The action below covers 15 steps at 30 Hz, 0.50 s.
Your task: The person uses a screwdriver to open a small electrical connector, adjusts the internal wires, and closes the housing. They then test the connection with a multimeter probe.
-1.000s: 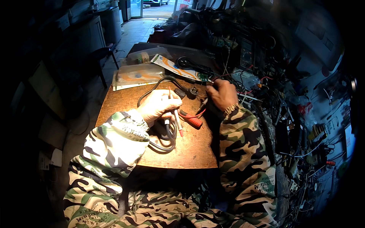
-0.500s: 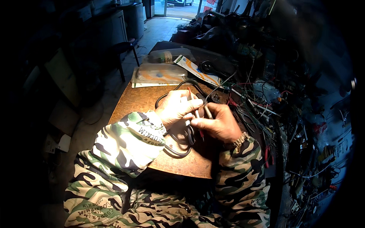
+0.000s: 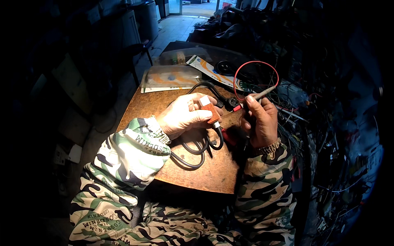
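Note:
My left hand [image 3: 184, 115] is closed around a cable plug [image 3: 211, 113] with a reddish-brown body and a pale end pointing up and away. From the plug's lower end a thick black cable [image 3: 191, 165] curls over the tabletop. Between the thumb and fingers of my right hand [image 3: 261, 121] is a test probe [image 3: 262, 94] with a beige handle, a red collar and a thin tip. That tip points left toward the plug and appears apart from it. A red lead [image 3: 255, 62] arches up behind the probe. Whether my right hand also holds a second probe is hidden.
The wooden table [image 3: 193, 180] carries clear plastic packages [image 3: 174, 77] and a printed card [image 3: 213, 73] at its far side. A coiled black cord [image 3: 225, 67] lies by the card. Tangled wires and parts [image 3: 299, 110] crowd the right. A dark stool [image 3: 137, 51] stands at the far left.
My hands have moved apart, the right one shifting right and up with the probe. The reddish-brown plug now shows in my left hand, and the red lead has come up into an arch.

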{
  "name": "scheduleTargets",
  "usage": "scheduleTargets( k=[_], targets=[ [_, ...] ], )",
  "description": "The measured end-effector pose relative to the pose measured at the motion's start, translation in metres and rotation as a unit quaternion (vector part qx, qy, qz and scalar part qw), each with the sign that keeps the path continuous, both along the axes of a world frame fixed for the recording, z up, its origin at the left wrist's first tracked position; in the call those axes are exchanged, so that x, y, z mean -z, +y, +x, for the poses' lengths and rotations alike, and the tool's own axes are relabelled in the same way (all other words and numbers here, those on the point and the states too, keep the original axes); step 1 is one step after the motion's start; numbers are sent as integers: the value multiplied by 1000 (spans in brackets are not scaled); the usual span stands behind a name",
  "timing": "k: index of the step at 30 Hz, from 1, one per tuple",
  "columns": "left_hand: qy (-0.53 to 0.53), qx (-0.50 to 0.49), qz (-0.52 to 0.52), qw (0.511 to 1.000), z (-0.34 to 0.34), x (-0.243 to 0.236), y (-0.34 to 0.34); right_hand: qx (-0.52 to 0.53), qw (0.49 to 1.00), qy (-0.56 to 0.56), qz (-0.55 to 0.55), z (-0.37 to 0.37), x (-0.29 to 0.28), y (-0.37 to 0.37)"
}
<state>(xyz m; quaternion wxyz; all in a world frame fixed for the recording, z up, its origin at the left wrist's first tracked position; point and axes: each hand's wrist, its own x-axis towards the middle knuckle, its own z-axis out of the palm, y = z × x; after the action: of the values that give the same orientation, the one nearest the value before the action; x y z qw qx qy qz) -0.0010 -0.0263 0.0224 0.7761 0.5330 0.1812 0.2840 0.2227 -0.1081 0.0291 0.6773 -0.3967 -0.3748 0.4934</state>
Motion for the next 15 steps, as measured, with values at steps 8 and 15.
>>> scheduleTargets(
  k=[8,15],
  targets=[
    [50,-123,237,962,21,2,-26,108,983,-95,118,-12,-2,-5],
    [81,-175,403,895,33,5,-34,129,951,-172,221,-26,-20,-24]
  ],
)
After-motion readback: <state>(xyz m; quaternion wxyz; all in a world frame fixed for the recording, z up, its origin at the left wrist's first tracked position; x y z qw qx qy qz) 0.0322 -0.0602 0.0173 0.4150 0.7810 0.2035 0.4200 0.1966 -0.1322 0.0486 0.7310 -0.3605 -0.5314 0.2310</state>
